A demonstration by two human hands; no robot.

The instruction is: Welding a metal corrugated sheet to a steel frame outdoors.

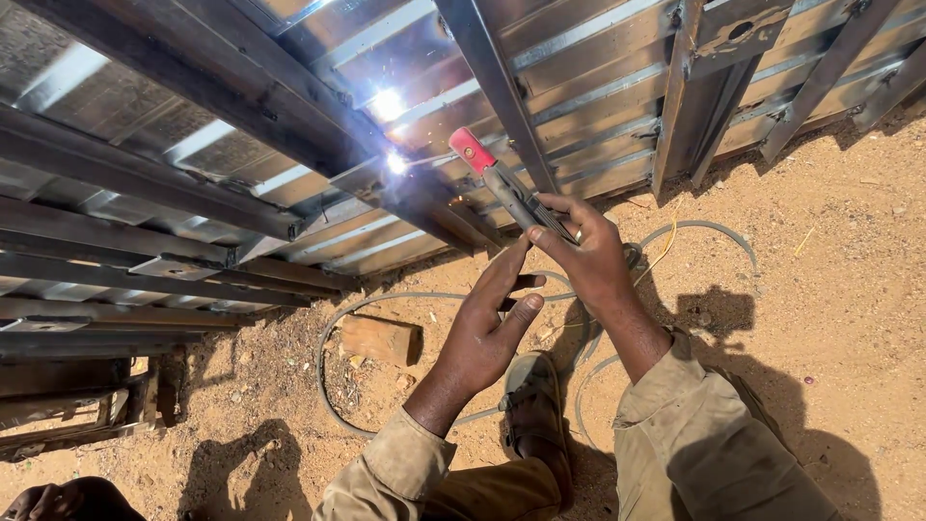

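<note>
The electrode holder [502,183], red-tipped with a grey handle, was gripped in the right hand [584,256], fingers closed round the handle. The left hand [492,323] was held open, fingers spread and clamped on nothing, its fingertips raised towards the underside of the right hand; actual contact could not be confirmed. The welding rod [424,159] was run from the holder's tip to a dark steel bar [318,145] of the metal frame [579,87], where a bright arc [395,162] was struck. A second glare was seen just above it on the corrugated sheet [540,48], likely a reflection.

Risks judged from this:
- Both hands were bare and near the arc. Spatter or radiant heat could burn them; the open left hand was the more exposed.
- The holder was supported mainly one-handed. If the grip drifted, the rod could stick to the bar or the arc could be lost, leaving a poor joint.
- The welding cable [338,328] was looped on the sandy ground [830,289] around a sandalled foot [535,405]. It could be snagged and the holder jerked off line.
- Hot spatter could fall on the exposed foot or the khaki sleeves [675,425].
- A wooden block [381,338] lay just below the weld point; falling sparks could scorch it.
</note>
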